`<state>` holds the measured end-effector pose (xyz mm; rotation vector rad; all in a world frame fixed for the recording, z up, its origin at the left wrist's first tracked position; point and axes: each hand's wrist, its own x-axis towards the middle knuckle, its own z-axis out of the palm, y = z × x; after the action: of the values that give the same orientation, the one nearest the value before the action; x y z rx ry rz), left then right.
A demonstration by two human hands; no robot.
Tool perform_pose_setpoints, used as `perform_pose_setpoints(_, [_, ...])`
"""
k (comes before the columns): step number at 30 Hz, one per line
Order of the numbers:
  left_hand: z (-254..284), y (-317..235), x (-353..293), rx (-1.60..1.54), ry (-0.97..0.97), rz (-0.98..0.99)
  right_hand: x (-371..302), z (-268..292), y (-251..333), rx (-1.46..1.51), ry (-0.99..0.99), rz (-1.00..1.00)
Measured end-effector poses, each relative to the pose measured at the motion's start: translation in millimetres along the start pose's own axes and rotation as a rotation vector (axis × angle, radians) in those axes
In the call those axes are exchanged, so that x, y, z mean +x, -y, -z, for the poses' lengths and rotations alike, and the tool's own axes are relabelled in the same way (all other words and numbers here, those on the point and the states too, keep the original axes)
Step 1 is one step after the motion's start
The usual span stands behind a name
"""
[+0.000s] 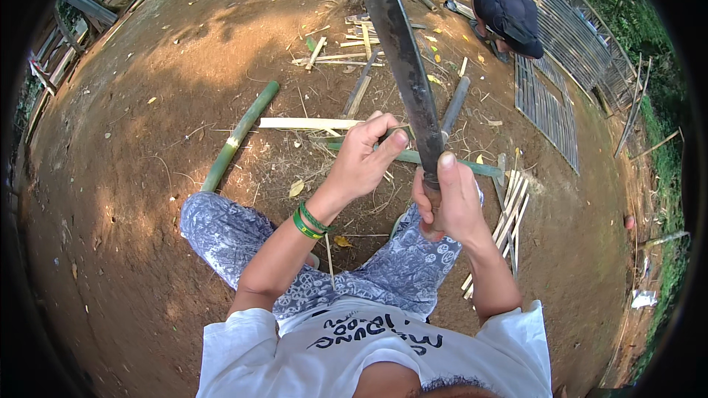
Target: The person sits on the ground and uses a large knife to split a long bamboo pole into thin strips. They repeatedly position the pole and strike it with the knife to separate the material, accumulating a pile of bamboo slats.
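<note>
Over bent knees [214,215], the right hand [459,199] grips a near-upright machete [404,55], the left hand [364,155] curled beside the blade [422,99], its hold unclear.

Brown earth [118,199] — green bamboo pole [240,136], pale strips [302,124]; yellow leaves [296,189]

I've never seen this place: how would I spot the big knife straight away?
Find the patterned trousers, then the right hand over the right leg. The knife rises from its fingers, tip toward the picture's top. Unlike the pale, flat strips on the ground, it has a broad, dark blade.
</note>
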<state>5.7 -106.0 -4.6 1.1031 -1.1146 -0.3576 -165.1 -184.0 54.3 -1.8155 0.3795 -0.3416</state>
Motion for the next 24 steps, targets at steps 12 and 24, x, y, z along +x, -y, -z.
perform_pose_setpoints(12, [2.1, -2.3, 6.2, 0.016, 0.004, -0.008, 8.0, -4.2, 8.3, 0.178, -0.005, -0.034])
perform_pose_setpoints(24, [3.8, -4.2, 7.5, 0.026, 0.019, -0.025, 12.8, -17.4, 16.3, -0.221, -0.188, 0.128])
